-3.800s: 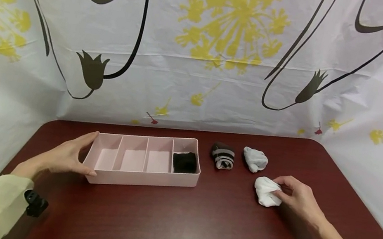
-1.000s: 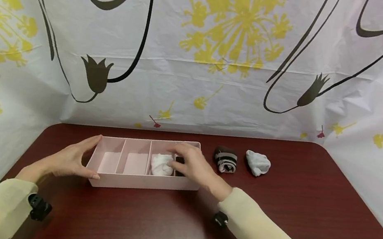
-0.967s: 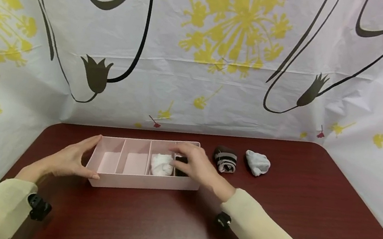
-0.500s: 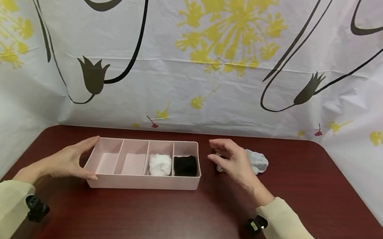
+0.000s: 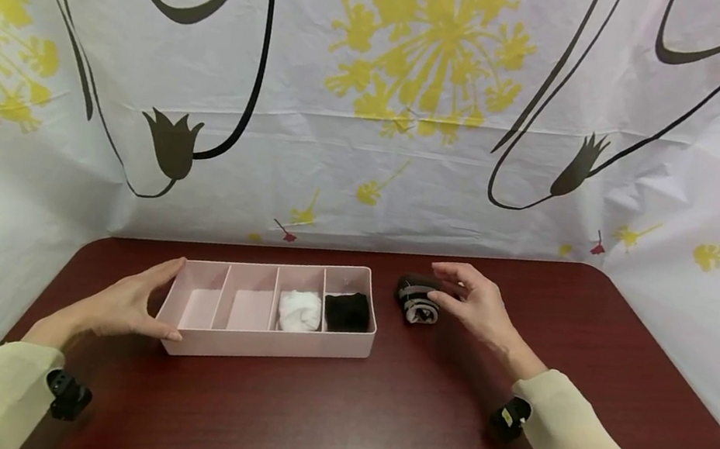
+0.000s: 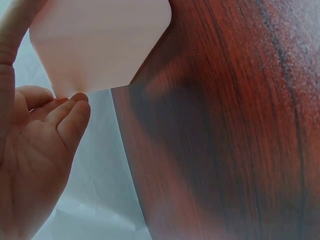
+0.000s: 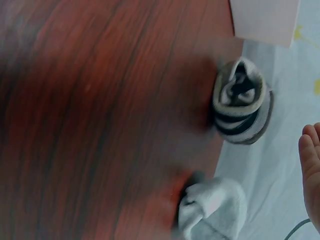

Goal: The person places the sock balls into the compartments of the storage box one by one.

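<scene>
My left hand (image 5: 113, 307) holds the left end of a long pink divided box (image 5: 270, 348), thumb on the front wall and fingers at the back corner. A balled white sock (image 5: 300, 311) sits in the third compartment from the left, and a folded black sock (image 5: 347, 312) fills the front of the rightmost one. My right hand (image 5: 481, 310) hovers with parted, bent fingers just right of a rolled brown sock with grey and black stripes (image 5: 419, 299). A balled light grey sock (image 7: 215, 207) shows low in the right wrist view; in the head view the right hand hides it.
The box stands on a dark red wooden table (image 5: 301, 419), near its back edge. A white cloth (image 5: 312, 170) with yellow and dark plant prints hangs behind the table and along both sides. Each wrist carries a small black camera.
The white sock went from the table at right into the box's third compartment. My right hand let go of it, left the box and moved right, past the striped sock. My left hand stays put.
</scene>
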A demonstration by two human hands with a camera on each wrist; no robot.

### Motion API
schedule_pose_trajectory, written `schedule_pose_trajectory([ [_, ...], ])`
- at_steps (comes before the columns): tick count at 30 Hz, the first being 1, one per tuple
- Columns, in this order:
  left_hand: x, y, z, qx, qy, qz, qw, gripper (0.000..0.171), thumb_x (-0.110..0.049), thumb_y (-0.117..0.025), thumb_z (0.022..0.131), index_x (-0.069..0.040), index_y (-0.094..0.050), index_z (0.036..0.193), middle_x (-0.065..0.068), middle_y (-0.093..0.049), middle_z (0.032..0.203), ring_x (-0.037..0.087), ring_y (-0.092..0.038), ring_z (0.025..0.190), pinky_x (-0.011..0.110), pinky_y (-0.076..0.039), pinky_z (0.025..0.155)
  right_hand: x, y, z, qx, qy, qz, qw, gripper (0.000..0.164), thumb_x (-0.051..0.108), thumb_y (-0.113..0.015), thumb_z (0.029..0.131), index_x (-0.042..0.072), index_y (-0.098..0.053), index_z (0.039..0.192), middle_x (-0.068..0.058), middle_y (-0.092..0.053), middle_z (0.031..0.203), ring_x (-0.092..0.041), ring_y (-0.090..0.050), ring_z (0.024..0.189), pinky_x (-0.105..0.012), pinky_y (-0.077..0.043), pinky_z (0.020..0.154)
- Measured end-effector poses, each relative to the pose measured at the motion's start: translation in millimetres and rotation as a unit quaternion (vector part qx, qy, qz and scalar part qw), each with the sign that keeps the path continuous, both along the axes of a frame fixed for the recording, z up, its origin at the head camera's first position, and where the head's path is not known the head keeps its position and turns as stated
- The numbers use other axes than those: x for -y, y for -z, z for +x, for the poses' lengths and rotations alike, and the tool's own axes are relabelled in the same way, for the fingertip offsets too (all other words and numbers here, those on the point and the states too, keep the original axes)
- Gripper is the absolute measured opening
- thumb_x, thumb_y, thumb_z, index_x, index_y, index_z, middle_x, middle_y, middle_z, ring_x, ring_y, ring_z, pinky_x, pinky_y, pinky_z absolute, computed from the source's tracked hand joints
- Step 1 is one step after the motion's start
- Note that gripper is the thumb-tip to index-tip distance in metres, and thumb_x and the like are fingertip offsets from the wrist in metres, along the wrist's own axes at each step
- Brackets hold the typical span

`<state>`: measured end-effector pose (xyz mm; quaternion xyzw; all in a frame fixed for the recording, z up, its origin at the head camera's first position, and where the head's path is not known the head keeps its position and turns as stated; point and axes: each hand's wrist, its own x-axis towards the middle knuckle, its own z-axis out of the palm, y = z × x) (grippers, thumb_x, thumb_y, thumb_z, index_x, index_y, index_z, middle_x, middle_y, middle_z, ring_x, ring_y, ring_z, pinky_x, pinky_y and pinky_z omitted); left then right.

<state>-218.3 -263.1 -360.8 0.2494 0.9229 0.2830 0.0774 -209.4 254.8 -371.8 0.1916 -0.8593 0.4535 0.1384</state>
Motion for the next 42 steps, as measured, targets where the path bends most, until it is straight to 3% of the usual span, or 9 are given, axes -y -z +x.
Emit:
schedule_pose_trajectory([
  [3, 0.4, 0.3, -0.1, 0.000, -0.001, -0.001, 1.0000, 0.119, -0.033, -0.089, 0.064, 0.010, -0.020, 0.151, 0.034, -0.023, 0.155, 0.053, -0.028, 0.140, 0.071, -0.029, 0.105, -3.5, 1.7, -2.9, 0.009, 0.000, 0.018, 1.000, 0.043, 0.000, -0.073, 0.084, -0.004, -0.060, 0.125, -0.024, -0.061, 0.125, -0.037, -0.061, 0.115, -0.045, -0.050, 0.097],
  [5, 0.5, 0.4, -0.2, 0.000, -0.002, -0.003, 1.0000, 0.120, -0.034, -0.089, 0.064, 0.010, -0.020, 0.151, 0.034, -0.023, 0.156, 0.053, -0.027, 0.140, 0.071, -0.029, 0.105, -4.9, 2.7, -4.8, 0.011, 0.000, 0.033, 0.999, 0.045, 0.000, -0.073, 0.084, -0.004, -0.059, 0.126, -0.024, -0.060, 0.126, -0.039, -0.060, 0.117, -0.045, -0.050, 0.098],
  [15, 0.4, 1.3, -0.1, 0.008, -0.005, -0.002, 1.0000, 0.120, -0.034, -0.089, 0.065, 0.009, -0.018, 0.152, 0.033, -0.021, 0.156, 0.053, -0.026, 0.140, 0.071, -0.029, 0.105, -6.2, 9.6, -13.9, 0.016, -0.015, 0.117, 0.993, 0.057, 0.002, -0.077, 0.080, -0.009, -0.053, 0.131, -0.027, -0.055, 0.128, -0.043, -0.056, 0.120, -0.052, -0.048, 0.099],
  [25, 0.7, 1.2, -0.2, 0.010, -0.005, 0.002, 0.9999, 0.120, -0.034, -0.089, 0.065, 0.009, -0.018, 0.152, 0.033, -0.021, 0.157, 0.053, -0.025, 0.141, 0.071, -0.028, 0.105, -5.7, 15.4, -19.8, -0.023, -0.027, 0.191, 0.981, 0.064, 0.008, -0.082, 0.076, -0.011, -0.053, 0.130, -0.026, -0.058, 0.126, -0.039, -0.054, 0.119, -0.054, -0.045, 0.098],
  [36, 1.5, 2.4, 0.1, 0.015, -0.008, 0.000, 0.9999, 0.120, -0.034, -0.088, 0.065, 0.008, -0.018, 0.152, 0.032, -0.021, 0.157, 0.053, -0.025, 0.141, 0.071, -0.028, 0.106, -4.6, 18.1, -25.0, 0.036, -0.028, 0.241, 0.969, 0.071, 0.014, -0.079, 0.081, -0.009, -0.045, 0.139, -0.029, -0.048, 0.137, -0.043, -0.049, 0.126, -0.058, -0.042, 0.101],
  [42, 1.1, 1.2, -0.4, 0.025, -0.013, 0.002, 0.9996, 0.121, -0.035, -0.088, 0.066, 0.005, -0.016, 0.154, 0.031, -0.019, 0.158, 0.053, -0.024, 0.142, 0.072, -0.027, 0.106, -2.3, 19.3, -26.0, 0.042, -0.018, 0.258, 0.965, 0.070, 0.015, -0.078, 0.082, -0.008, -0.045, 0.139, -0.029, -0.049, 0.137, -0.043, -0.049, 0.124, -0.058, -0.042, 0.101],
])
